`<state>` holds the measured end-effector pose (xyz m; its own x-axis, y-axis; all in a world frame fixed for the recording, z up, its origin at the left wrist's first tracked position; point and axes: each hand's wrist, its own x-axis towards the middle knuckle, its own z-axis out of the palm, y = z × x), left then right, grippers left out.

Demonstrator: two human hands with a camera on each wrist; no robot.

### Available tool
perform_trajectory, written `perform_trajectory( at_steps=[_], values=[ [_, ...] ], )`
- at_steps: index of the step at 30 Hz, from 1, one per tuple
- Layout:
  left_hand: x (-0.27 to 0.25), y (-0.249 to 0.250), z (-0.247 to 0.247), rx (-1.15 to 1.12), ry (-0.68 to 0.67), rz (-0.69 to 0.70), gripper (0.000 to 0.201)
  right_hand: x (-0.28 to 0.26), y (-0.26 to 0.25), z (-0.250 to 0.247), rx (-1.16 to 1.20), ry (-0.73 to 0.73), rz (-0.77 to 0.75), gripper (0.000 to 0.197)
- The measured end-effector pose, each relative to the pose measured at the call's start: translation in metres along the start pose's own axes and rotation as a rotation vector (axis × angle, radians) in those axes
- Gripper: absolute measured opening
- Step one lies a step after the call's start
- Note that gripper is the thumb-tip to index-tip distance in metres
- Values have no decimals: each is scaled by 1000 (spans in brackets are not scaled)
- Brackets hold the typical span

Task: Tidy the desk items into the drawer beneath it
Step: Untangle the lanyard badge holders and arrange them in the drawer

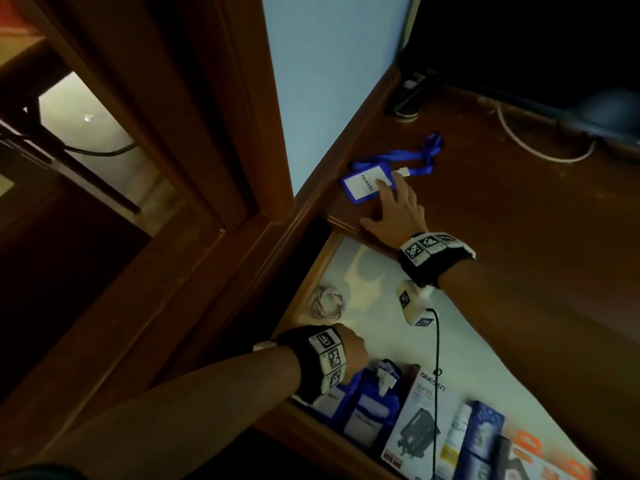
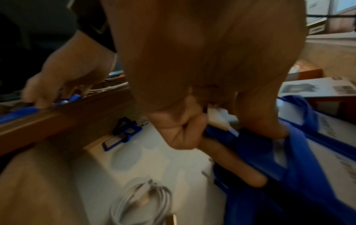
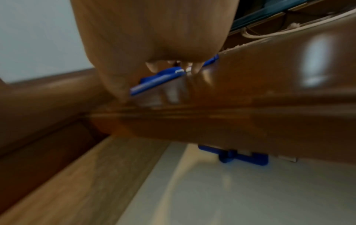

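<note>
A blue badge holder (image 1: 363,187) with a white card and a blue lanyard (image 1: 412,157) lies on the brown desk top (image 1: 502,220) near the wall. My right hand (image 1: 388,188) reaches over the desk edge, its straight fingers pressing on the holder (image 3: 154,82). Below, the drawer (image 1: 381,334) stands open with a white liner. My left hand (image 1: 353,351) is inside it at the front left, fingers curled round blue lanyard straps (image 2: 250,146) with a white clip. More blue badge holders (image 1: 367,407) lie under that hand. Another badge holder (image 2: 123,134) sits at the drawer's back.
A coiled white cable (image 1: 327,303) lies in the drawer's left corner. Along its front stand a white box (image 1: 419,420) and blue boxes (image 1: 481,438). A white cord (image 1: 540,147) loops across the desk's back. A wooden door frame (image 1: 194,133) rises at the left.
</note>
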<state>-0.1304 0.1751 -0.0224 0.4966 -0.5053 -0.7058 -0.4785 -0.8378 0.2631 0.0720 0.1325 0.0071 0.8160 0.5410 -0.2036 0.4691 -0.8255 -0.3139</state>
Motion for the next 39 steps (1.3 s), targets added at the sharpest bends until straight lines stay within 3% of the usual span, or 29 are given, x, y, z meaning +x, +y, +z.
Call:
perform_trajectory(
  at_steps=[3,7,9,10,13,16,22,25,28,30,34,37,39],
  values=[
    [4,3,2,-13,27,-24,16,2,4,15,-83,-79,-51,90],
    [7,0,6,-48,64,-47,33,-11,16,24,-109,1,-34,109],
    [5,-3,5,-84,68,-72,26,-24,24,23,-126,36,2,109],
    [4,-5,4,-120,73,-81,22,-33,28,23,-137,58,20,105],
    [0,-9,6,-187,86,-124,48,-67,44,27,-142,183,44,83],
    [-4,-6,8,-161,120,-196,54,-102,67,30,-118,241,92,58],
    [-11,14,1,-203,219,-402,61,-171,110,35,45,400,89,51],
    [-5,32,-7,-465,349,-418,57,-205,125,40,174,442,69,47],
    [8,60,-26,-956,518,-334,37,-235,136,46,306,392,-6,31],
    [16,84,-44,-1235,561,-315,31,-250,140,43,374,350,-42,24],
    [34,121,-77,-1600,580,-297,45,-278,145,26,379,310,-262,32],
    [42,142,-92,-1860,681,-282,25,-296,144,9,318,312,-392,31],
    [42,154,-99,-1897,756,-248,13,-307,146,-4,299,304,-430,40]
  ],
)
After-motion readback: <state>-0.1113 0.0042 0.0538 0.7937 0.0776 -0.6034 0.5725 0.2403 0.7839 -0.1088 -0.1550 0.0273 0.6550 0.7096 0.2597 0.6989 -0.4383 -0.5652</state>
